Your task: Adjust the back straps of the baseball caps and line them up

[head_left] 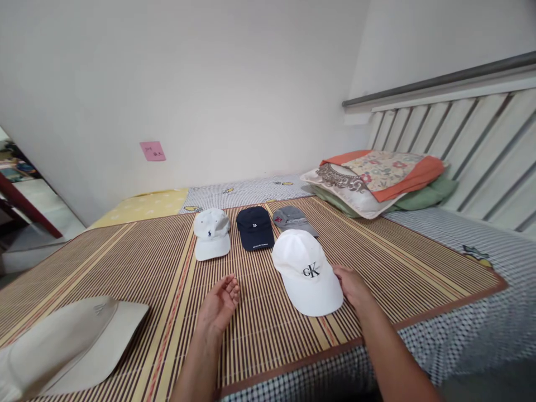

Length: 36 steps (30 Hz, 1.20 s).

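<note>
A white baseball cap (299, 271) with dark "GK" lettering is in the grip of my right hand (352, 285), whose fingers close on its right side by the brim. My left hand (221, 301) hovers over the mat, palm turned up and inward, fingers loosely curled and holding nothing. Beyond the hands sit a white cap (211, 233) with a small dark emblem, a navy cap (255, 229), and a grey cap (288, 218) partly hidden by the GK cap. At the lower left lies a beige cap (84, 340), cut off by the frame edge.
A striped bamboo mat (259, 340) covers the bed, with a checked sheet (444, 346) under it. Pillows (385, 173) are stacked at the back right beside the white slatted headboard (469, 145). On the wall is a pink note (153, 151).
</note>
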### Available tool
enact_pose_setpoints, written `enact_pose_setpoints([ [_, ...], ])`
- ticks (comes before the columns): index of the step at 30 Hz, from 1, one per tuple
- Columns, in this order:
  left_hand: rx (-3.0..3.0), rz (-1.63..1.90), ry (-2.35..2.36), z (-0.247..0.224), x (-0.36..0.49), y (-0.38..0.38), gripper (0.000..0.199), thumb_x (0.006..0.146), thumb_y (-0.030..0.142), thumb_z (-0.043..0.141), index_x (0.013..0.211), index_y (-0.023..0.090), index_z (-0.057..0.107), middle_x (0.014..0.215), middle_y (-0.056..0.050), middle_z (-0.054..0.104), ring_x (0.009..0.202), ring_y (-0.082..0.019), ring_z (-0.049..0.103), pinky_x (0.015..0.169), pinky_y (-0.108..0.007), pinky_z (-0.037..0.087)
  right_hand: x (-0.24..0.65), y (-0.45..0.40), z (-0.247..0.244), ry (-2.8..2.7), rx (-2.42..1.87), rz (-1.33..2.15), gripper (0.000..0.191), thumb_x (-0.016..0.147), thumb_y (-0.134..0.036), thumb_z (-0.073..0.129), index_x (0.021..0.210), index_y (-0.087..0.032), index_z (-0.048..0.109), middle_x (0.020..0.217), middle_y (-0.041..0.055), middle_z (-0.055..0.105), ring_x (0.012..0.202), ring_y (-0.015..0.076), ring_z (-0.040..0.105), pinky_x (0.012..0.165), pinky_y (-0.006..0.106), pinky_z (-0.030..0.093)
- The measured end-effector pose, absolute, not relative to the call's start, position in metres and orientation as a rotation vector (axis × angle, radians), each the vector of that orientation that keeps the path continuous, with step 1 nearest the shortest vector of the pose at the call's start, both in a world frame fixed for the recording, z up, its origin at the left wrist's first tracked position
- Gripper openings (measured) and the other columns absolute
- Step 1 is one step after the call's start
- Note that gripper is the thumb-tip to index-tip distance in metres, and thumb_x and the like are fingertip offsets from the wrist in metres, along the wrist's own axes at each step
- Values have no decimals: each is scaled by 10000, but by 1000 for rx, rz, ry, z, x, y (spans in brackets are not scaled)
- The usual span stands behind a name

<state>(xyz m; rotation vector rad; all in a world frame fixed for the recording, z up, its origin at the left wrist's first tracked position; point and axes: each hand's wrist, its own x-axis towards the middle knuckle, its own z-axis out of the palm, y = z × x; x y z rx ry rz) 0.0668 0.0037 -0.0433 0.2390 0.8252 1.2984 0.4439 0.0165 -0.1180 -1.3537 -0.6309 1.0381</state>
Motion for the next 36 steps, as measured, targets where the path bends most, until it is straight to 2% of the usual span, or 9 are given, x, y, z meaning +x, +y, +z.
enact_pose_setpoints([
  [4, 248, 1297, 831, -43, 68, 4, 269, 1021, 82, 467, 866, 86, 688, 715, -72, 691, 585, -123, 657, 511, -181, 538, 447, 11, -113, -709, -1496, 910, 249, 591, -177, 617, 776, -189, 782, 745, 62, 796, 673, 232, 707, 588, 306, 519],
  [12, 250, 1287, 851, -48, 66, 6, 259, 1031, 106, 473, 891, 93, 690, 743, -75, 695, 606, -134, 672, 520, -198, 553, 449, 10, -110, -894, -1702, 701, 324, 651, -240, 537, 849, -148, 777, 878, 115, 804, 776, 261, 730, 659, 318, 529],
  [17, 247, 1280, 850, -48, 65, 6, 278, 1036, 98, 455, 879, 89, 685, 727, -67, 692, 588, -127, 667, 511, -193, 546, 448, 9, -105, -1011, -1825, 497, 262, 697, -214, 556, 816, -169, 786, 900, 135, 785, 872, 281, 703, 757, 342, 489],
  [24, 250, 1278, 852, -51, 63, 8, 276, 1041, 99, 455, 884, 77, 680, 725, -64, 690, 593, -125, 673, 526, -192, 548, 444, 9, -104, -1063, -1827, 332, 227, 752, -214, 539, 795, -181, 760, 833, 126, 757, 813, 273, 674, 765, 370, 470],
  [29, 269, 1263, 853, -56, 61, 9, 259, 1044, 99, 460, 895, 87, 672, 751, -58, 684, 618, -120, 671, 547, -190, 536, 436, 6, -89, -994, -1667, 167, 329, 832, -342, 484, 990, -159, 707, 985, 160, 762, 883, 290, 687, 811, 407, 508],
  [31, 283, 1252, 848, -57, 62, 9, 307, 1053, 115, 451, 812, 113, 640, 694, -31, 639, 597, -110, 641, 538, -183, 510, 430, 2, -79, -984, -1583, 96, 347, 887, -408, 446, 996, -170, 674, 1002, 155, 757, 887, 279, 689, 807, 400, 516],
  [36, 356, 1220, 822, -60, 64, 6, 492, 1068, 230, 461, 581, 201, 398, 515, 64, 361, 441, -86, 395, 444, -195, 348, 413, -12, -58, -1015, -1460, -27, 352, 959, -482, 412, 768, -230, 568, 749, 66, 695, 722, 237, 634, 723, 363, 471],
])
